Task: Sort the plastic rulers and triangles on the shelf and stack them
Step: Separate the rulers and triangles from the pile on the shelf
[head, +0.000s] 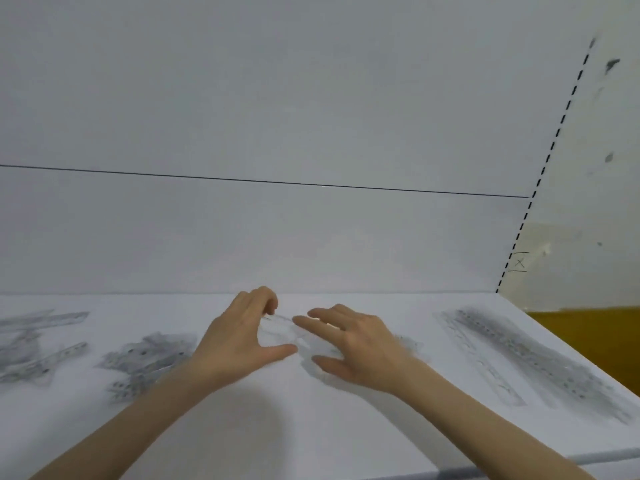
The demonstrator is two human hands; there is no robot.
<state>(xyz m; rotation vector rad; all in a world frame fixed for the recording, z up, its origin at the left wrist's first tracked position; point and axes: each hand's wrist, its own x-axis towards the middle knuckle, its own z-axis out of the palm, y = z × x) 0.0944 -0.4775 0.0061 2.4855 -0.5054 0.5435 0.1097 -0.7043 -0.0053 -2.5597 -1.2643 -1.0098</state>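
The left hand (239, 337) grips the triangle (282, 332) with curled fingers while the right hand (360, 344), fingers straight, steadies its right edge, probably aligning it for stacking.

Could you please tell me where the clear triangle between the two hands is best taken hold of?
Probably by its far edge and near corner, coming from the left, as the left hand spans it: the clear triangle is thin and about flat on the shelf, so only its edges offer purchase.

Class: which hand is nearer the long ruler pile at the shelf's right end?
Right. The right hand lies left of the long ruler pile; the left hand, holding a clear triangle, is farther left.
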